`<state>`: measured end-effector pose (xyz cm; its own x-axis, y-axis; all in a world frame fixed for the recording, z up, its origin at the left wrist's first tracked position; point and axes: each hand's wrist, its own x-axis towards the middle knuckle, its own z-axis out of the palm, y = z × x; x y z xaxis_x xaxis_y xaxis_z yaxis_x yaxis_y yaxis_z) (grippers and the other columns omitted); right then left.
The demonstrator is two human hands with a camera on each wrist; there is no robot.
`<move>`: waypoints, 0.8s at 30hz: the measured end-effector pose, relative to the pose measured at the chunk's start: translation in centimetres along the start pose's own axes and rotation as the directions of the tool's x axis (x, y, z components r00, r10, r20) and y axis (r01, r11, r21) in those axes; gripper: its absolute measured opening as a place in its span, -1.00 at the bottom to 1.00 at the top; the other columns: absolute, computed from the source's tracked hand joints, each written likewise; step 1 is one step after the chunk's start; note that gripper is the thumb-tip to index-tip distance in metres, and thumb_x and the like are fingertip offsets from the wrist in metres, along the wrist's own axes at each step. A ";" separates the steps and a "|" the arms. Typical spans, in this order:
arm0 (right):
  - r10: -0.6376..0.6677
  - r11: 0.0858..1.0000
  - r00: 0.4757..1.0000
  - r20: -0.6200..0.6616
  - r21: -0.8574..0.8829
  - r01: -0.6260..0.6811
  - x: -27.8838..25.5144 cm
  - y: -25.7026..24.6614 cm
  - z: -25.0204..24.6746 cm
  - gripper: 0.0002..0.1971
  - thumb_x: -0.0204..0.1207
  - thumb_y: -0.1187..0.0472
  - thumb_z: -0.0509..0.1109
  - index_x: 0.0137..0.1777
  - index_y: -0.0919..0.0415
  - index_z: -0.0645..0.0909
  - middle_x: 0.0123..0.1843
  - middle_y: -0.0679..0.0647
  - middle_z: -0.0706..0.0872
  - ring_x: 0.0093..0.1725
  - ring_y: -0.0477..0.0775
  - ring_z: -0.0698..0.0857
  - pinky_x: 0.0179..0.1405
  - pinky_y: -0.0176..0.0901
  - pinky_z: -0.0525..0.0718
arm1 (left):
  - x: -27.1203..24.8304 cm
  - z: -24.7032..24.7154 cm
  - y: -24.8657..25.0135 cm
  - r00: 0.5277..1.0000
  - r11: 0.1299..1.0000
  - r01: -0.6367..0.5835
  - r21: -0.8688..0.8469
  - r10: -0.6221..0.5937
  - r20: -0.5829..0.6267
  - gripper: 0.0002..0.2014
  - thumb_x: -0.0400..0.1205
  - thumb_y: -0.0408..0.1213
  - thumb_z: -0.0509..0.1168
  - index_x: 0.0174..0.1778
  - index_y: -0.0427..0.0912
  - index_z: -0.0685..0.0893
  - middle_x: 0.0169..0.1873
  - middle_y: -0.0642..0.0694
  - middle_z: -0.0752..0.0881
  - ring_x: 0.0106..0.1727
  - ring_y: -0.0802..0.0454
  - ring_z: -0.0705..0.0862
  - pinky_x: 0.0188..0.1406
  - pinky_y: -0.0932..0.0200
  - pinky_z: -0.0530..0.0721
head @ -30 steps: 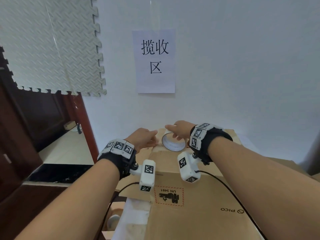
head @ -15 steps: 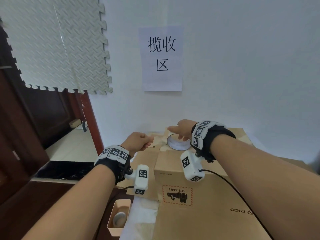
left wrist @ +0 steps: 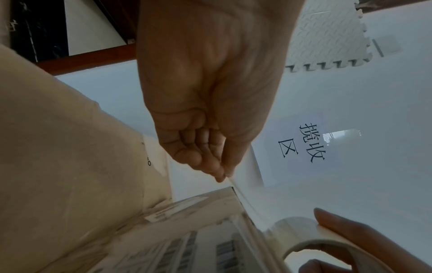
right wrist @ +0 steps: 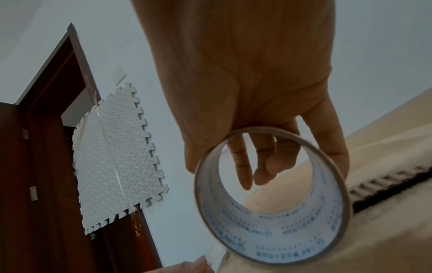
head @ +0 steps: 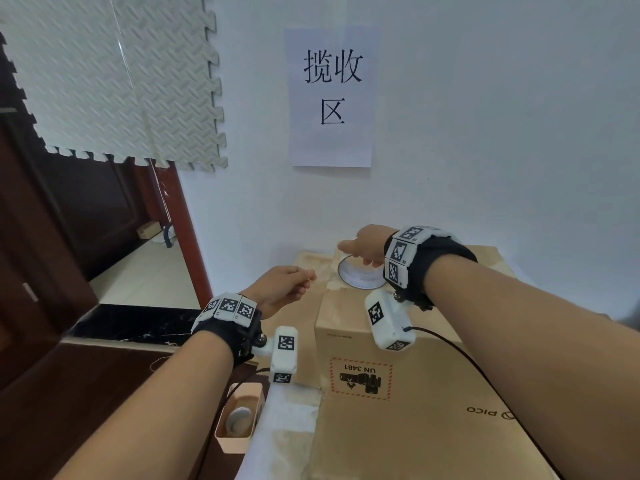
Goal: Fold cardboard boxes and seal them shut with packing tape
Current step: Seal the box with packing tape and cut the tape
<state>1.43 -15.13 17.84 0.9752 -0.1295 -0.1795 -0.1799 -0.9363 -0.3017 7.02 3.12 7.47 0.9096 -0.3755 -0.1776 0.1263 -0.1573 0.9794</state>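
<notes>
Head cam: your right hand (head: 367, 244) grips the tape roll (head: 358, 277) on the "PICO"/"UN 3481" box (head: 398, 410), left hand (head: 282, 287) pinching tape end (left wrist: 243, 195).

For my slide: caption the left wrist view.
Left hand pinches tape end pulled from roll in right hand.

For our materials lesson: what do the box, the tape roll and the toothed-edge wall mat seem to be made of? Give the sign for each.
Box: brown cardboard, matte, with creased edges and printed marks.
Tape roll: clear glossy film, it seems, on a printed core that looks like card; the strip pinched by the left hand shows the wall through it.
Wall mat: probably soft foam, pale, embossed, with interlocking teeth.
</notes>
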 end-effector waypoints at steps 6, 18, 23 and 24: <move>-0.001 0.998 1.000 -0.007 -0.057 0.000 0.5 -0.5 0.2 -0.60 0.67 -0.09 0.10 -0.02 0.27 0.50 0.19 0.18 0.73 -0.08 0.13 0.60 0.00 -0.11 0.50 | 0.6 0.3 -1.1 1.000 1.000 -0.021 -0.005 0.021 -0.018 -0.83 0.68 -0.21 0.35 -0.04 -0.27 0.72 -0.37 0.00 0.58 -0.43 0.18 0.47 -0.35 0.35 0.52; 0.001 0.996 1.000 0.001 -0.089 -0.001 0.1 -0.7 0.1 -0.51 0.69 -0.07 0.07 0.26 0.33 0.58 0.22 0.18 0.72 -0.07 0.11 0.58 0.01 -0.12 0.50 | 0.7 2.1 -2.3 0.998 0.998 -0.038 0.049 0.035 0.059 -0.79 0.71 -0.12 0.29 -0.12 -0.18 0.61 -0.29 -0.07 0.64 -0.38 0.08 0.52 -0.27 0.25 0.55; 0.001 0.995 1.000 0.014 -0.103 0.000 -0.1 -0.8 0.0 -0.48 0.70 -0.08 0.04 0.31 0.34 0.58 0.19 0.17 0.70 -0.05 0.10 0.57 0.08 -0.10 0.50 | -0.1 3.0 -1.7 0.997 0.995 -0.032 0.090 0.026 0.068 -0.82 0.75 -0.16 0.22 -0.11 -0.17 0.58 -0.48 0.11 0.71 -0.47 0.17 0.59 -0.38 0.33 0.58; 0.000 0.994 1.000 0.017 -0.112 0.002 -0.1 -0.9 0.0 -0.48 0.71 -0.07 0.03 0.32 0.35 0.57 0.22 0.18 0.69 -0.04 0.10 0.56 0.14 -0.08 0.51 | -0.2 3.2 -1.7 0.997 0.994 -0.037 0.103 0.030 0.069 -0.81 0.75 -0.16 0.20 -0.11 -0.17 0.57 -0.52 0.13 0.69 -0.51 0.21 0.60 -0.43 0.36 0.58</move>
<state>1.46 -14.32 18.11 0.9729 -0.1235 -0.1954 -0.1621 -0.9672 -0.1957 5.41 0.57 5.53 0.8835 -0.4423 -0.1545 0.0513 -0.2365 0.9703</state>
